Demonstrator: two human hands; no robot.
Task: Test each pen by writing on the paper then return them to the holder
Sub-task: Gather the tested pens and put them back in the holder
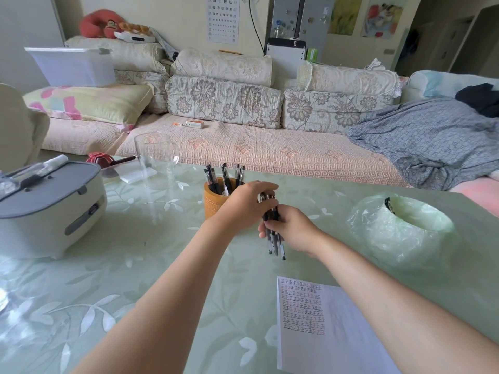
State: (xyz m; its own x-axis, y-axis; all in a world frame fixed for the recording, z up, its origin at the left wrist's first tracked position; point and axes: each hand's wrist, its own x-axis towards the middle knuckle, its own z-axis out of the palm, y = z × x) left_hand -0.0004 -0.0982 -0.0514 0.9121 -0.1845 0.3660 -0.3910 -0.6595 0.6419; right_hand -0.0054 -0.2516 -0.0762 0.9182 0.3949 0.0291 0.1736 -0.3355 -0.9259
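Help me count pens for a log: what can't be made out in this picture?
1. Head view: the number in the pen bundle. The left hand and right hand gripping it cover most of the barrels.
2. Head view: the number of standing pens. They overlap, and the left hand hides the right side of the holder.
3. Head view: the paper is cut off by the bottom edge, and its writing is too small to read.
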